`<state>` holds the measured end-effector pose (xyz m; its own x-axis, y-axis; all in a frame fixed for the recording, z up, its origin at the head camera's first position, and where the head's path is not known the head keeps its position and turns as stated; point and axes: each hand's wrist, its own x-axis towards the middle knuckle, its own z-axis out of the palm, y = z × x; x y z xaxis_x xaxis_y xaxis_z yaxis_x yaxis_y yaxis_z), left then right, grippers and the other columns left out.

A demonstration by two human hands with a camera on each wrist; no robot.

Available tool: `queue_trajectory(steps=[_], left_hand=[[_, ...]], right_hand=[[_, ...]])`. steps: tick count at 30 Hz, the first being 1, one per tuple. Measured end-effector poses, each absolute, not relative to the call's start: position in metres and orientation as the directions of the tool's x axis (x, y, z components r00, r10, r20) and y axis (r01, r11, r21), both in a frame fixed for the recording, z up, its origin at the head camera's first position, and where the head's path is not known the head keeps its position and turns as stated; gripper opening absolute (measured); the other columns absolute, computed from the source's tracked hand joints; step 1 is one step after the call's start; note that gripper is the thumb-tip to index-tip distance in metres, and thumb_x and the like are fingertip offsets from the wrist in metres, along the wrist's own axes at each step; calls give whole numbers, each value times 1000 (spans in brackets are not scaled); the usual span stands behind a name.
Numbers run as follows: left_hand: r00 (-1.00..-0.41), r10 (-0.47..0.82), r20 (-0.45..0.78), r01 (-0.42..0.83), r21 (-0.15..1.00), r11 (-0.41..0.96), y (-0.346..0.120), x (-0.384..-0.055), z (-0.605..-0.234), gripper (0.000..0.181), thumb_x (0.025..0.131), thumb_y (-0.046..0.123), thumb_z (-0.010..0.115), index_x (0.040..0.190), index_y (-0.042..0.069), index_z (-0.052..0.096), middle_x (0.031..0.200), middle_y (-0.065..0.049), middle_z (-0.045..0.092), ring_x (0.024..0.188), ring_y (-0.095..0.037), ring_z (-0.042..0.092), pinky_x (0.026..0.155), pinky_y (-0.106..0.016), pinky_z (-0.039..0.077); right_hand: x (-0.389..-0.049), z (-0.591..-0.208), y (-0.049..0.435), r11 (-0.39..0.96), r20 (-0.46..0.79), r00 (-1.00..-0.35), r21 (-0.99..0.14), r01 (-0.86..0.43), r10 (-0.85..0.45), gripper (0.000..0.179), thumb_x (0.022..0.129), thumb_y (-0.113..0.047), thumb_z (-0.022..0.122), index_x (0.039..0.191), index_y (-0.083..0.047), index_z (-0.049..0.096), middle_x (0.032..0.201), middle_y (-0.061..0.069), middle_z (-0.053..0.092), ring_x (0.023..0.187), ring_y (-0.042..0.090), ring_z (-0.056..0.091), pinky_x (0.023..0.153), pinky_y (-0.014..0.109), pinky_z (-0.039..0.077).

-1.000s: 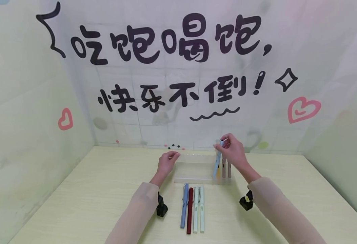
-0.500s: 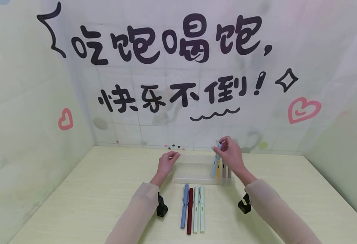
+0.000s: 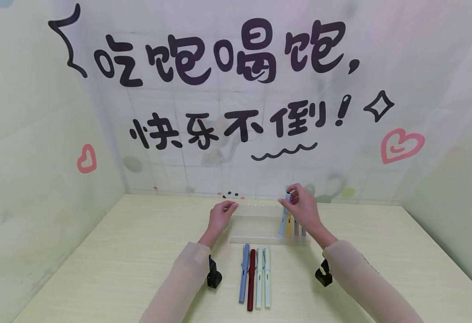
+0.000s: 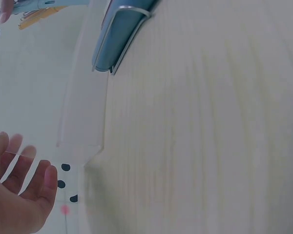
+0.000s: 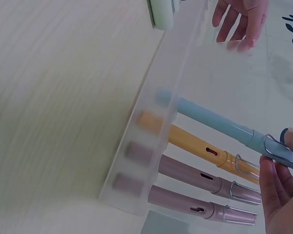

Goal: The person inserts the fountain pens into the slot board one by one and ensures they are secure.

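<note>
A clear plastic pen stand (image 3: 256,238) stands at the back of the table. My left hand (image 3: 221,215) pinches its upper left corner; in the left wrist view the fingers (image 4: 27,161) show partly through the clear panel. With thumb and fingers, my right hand (image 3: 305,206) grips the cap of a light blue fountain pen (image 5: 215,122). That pen's lower end sits behind the stand's frosted front lip (image 5: 154,92). Beside it in the stand are a yellow fountain pen (image 5: 195,144) and two mauve fountain pens (image 5: 190,174), all leaning on the back panel.
In front of the stand lie a blue pen (image 3: 244,273), a dark red pen (image 3: 251,280) and two pale green pens (image 3: 259,278), side by side on the wooden table (image 3: 139,269). A printed cloth wall (image 3: 203,179) rises behind the stand.
My right hand has moved down and slightly left, bringing the light blue pen lower into the stand beside the yellow one. The left hand has stayed on the stand's corner.
</note>
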<state>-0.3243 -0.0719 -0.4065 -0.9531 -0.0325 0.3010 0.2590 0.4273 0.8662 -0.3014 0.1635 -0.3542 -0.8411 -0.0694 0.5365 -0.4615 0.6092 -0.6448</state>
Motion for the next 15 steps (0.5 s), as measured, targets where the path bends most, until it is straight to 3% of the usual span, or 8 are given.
queue_trajectory(steps=[15], left_hand=[[-958, -39, 284, 241, 873, 425, -72, -326, -407, 23, 88, 20, 55, 99, 1, 64, 97, -11, 62, 92, -25, 56, 76, -35, 47]], right_hand=[[-306, -355, 164, 627, 508, -852, -624, -466, -127, 27, 78, -19, 68, 95, -3, 53, 73, 6, 58, 65, 17, 57, 56, 29, 49]])
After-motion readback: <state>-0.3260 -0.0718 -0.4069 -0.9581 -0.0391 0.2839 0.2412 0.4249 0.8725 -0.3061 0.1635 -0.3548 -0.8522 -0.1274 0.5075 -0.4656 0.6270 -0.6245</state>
